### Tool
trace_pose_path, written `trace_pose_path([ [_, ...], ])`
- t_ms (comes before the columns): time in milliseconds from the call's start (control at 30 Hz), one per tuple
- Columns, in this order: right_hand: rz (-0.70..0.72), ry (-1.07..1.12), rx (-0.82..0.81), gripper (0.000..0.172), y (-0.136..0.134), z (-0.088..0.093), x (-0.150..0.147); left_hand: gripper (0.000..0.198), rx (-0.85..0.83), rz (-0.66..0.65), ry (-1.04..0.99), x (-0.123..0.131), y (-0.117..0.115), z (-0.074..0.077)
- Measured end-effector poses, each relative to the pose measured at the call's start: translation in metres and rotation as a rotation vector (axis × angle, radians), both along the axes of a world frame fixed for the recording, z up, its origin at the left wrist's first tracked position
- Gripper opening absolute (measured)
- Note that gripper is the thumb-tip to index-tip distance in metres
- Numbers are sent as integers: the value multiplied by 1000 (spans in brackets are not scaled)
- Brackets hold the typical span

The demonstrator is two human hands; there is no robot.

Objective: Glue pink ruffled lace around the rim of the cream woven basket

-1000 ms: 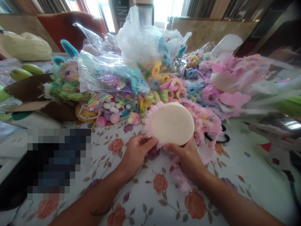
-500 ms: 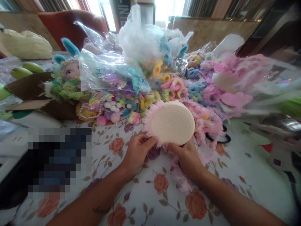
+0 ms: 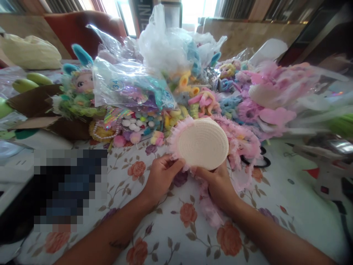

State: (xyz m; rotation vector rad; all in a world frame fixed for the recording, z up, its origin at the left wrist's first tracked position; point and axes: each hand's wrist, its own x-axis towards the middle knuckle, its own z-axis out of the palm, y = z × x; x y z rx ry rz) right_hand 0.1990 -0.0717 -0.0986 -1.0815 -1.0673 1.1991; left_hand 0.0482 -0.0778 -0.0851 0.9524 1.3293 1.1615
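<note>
left hand [image 3: 161,176]: we find it at the lower left edge of the woven disc [image 3: 202,143], its fingers [image 3: 172,166] curled and pinching the pink lace trim [image 3: 173,145] at that rim.
right hand [image 3: 219,184]: we find it under the disc's lower edge, fingers closed on the rim and trim, thumb pointing left.
woven disc: cream, round, coiled weave, held tilted above the table [image 3: 275,206] between both hands, its flat face toward the camera.
pink lace trim: frilled, running round the disc's edge; a loose length hangs below the right hand onto the table.
table: covered with a white cloth printed with orange and purple flowers.
behind the disc: we note a heap of pastel craft pieces [image 3: 220,99], pink, yellow and blue, touching one another.
clear bag [image 3: 129,88]: lies left of centre, marked with circled numbers, holding coloured items.
doll [image 3: 79,86]: stands at the left with blue ears, beside brown card.
beads [image 3: 135,125]: white and coloured, just below the clear bag.
black ring [image 3: 255,162]: lies on the cloth just right of the disc, partly hidden by pink frills.
far right: blurred; we cannot tell the items there.
</note>
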Motion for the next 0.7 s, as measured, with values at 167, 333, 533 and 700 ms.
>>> trace_pose_path([
  [167, -27, -6, 24, 103, 0, -4, 3, 20, 70, -84, 4, -5, 3, 0],
  [333, -25, -39, 36, 105, -2, -8, 4, 27, 62, -23, 45, -7, 1, 1],
  [533, 19, -34, 28, 107, -3, -7, 4, 29, 7, 19, 71, -9, -1, 0],
  [700, 49, -54, 25, 100, -4, -5, 2, 22, 22, 33, 13, -7, -3, -1],
])
